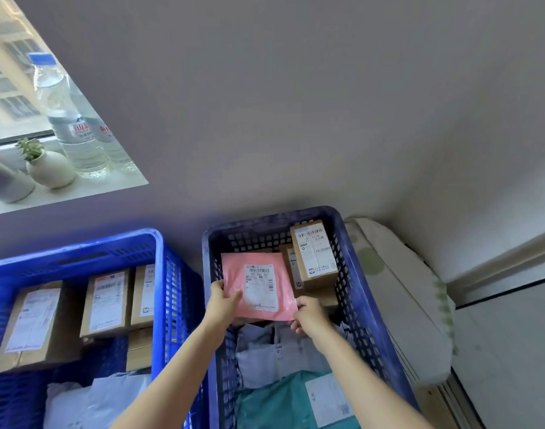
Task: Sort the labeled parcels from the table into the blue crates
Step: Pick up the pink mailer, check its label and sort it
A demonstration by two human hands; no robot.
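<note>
A pink mailer parcel [258, 286] with a white label lies flat inside the right blue crate [370, 308]. My left hand [223, 303] grips its near-left corner, thumb on top. My right hand [308, 314] pinches its near-right corner. Behind the mailer, two brown labeled boxes [316, 255] lean against the crate's far right wall. Grey and teal mailers [283, 394] lie in the crate's near half. The left blue crate [159, 292] holds several brown labeled boxes [107, 301] and a white mailer [98, 400].
A windowsill at the upper left carries two water bottles [70, 119], a small white plant pot [50, 168] and a grey cylinder [5, 181]. A white appliance with green dots [398, 292] stands right of the right crate. A grey wall rises behind both crates.
</note>
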